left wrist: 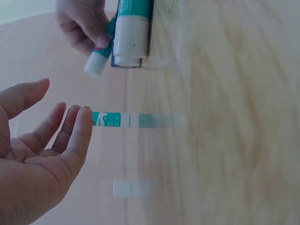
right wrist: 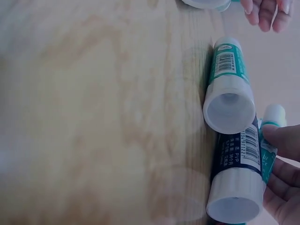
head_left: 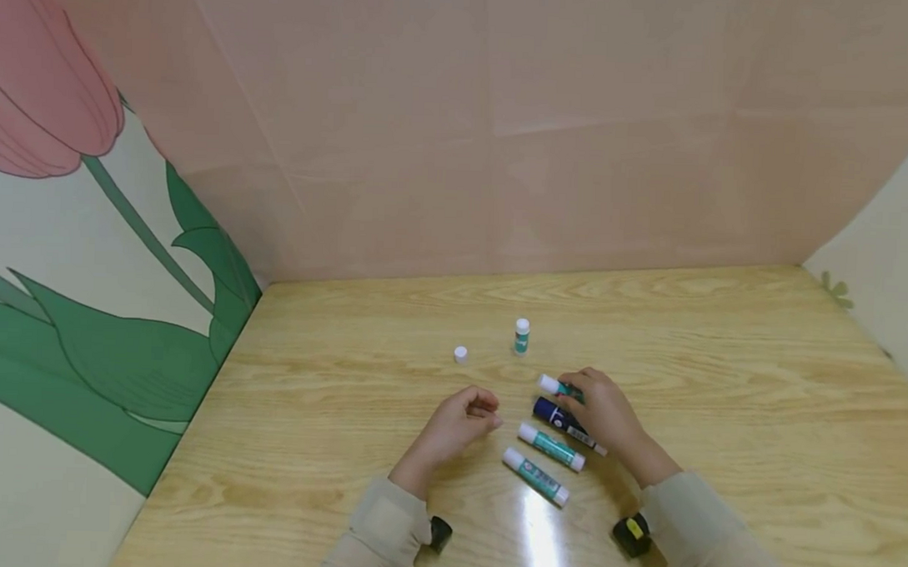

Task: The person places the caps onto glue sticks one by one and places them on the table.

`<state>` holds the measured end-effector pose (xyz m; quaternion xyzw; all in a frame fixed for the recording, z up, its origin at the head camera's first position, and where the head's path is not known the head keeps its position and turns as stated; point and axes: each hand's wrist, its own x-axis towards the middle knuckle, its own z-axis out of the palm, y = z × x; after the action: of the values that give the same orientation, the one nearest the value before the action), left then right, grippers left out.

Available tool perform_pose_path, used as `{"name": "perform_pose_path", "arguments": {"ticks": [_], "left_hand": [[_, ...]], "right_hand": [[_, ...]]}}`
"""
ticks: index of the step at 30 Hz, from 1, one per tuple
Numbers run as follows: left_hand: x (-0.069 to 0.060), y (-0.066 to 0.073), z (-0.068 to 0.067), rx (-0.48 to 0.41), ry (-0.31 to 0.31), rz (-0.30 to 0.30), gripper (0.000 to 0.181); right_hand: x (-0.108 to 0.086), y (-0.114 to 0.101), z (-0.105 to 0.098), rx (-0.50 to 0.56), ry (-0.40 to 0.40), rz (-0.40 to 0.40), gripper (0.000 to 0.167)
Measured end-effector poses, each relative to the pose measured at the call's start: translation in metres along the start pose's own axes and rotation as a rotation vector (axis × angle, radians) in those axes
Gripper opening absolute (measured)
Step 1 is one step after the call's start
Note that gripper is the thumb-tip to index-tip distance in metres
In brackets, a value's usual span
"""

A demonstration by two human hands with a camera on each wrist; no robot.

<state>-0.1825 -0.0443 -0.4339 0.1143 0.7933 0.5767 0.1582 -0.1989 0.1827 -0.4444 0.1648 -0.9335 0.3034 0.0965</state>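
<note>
My right hand (head_left: 605, 412) pinches a green glue stick (head_left: 549, 384) with a white cap, just behind a dark blue glue stick (head_left: 549, 411) lying on the table. In the right wrist view the thumb presses the held stick's side (right wrist: 273, 116). My left hand (head_left: 455, 425) hovers left of the row, fingers relaxed and loosely bent, with nothing in it. Nearer the front lie two more green glue sticks, one (head_left: 552, 447) behind the other (head_left: 536, 477). Farther back, a small green glue stick (head_left: 522, 338) stands upright, and a loose white cap (head_left: 461, 355) sits to its left.
The wooden table (head_left: 307, 412) meets a pinkish sheet (head_left: 489, 151) at its back edge. A wall with a tulip picture (head_left: 122, 339) borders the left side, and a pale wall (head_left: 890, 265) the right. Black devices hang at the left wrist (head_left: 439, 533) and right wrist (head_left: 631, 536).
</note>
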Motion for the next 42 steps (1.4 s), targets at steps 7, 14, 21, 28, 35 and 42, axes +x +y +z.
{"name": "perform_pose_path", "arguments": {"ticks": [7,14,21,28,35,42], "left_hand": [[0.003,-0.004,-0.008,0.097,0.039,0.035,0.025],[0.005,-0.004,-0.012,0.183,0.068,0.062,0.026],[0.006,-0.002,-0.015,0.215,0.102,0.068,0.025],[0.008,-0.002,-0.019,0.266,0.123,0.069,0.026],[0.011,0.0,-0.024,0.339,0.161,0.087,0.026],[0.013,-0.002,-0.027,0.374,0.17,0.088,0.027]], "right_hand": [[0.004,0.001,0.0,-0.022,-0.045,0.011,0.023],[0.006,0.003,0.003,-0.042,-0.061,0.017,0.02],[0.008,0.002,0.003,-0.047,-0.089,0.021,0.015],[0.008,0.003,0.004,-0.052,-0.095,0.019,0.012],[0.008,0.005,0.005,-0.057,-0.103,0.017,0.013],[0.008,0.005,0.004,-0.055,-0.126,0.026,0.012]]}}
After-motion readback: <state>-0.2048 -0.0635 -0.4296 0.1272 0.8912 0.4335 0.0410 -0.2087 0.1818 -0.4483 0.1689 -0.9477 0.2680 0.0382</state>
